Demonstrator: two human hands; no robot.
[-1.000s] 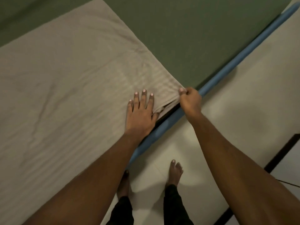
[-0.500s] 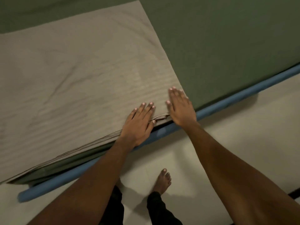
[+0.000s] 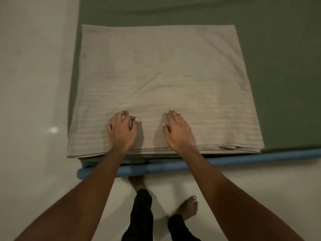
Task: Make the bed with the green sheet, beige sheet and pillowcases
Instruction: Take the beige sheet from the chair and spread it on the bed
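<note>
A folded beige sheet (image 3: pixel 161 80) with faint stripes lies flat on the corner of the bed, over the green sheet (image 3: pixel 281 70) that covers the mattress. Its layered edges line up along the near bed edge. My left hand (image 3: pixel 121 131) rests on the beige sheet near that edge, fingers curled with the tips pressing the cloth. My right hand (image 3: pixel 178 131) lies flat on it a little to the right, fingers stretched and together. Neither hand grips anything. No pillowcases are in view.
A blue padded rail (image 3: pixel 225 161) runs along the near side of the bed and ends at the left corner. Pale floor (image 3: pixel 34 84) lies left of the bed and under me. My bare feet (image 3: pixel 188 209) stand close to the rail.
My view has swung left so the bed edge now runs level. Both hands slid left from the sheet's right corner toward its middle; the right hand let go of the corner and lies flat.
</note>
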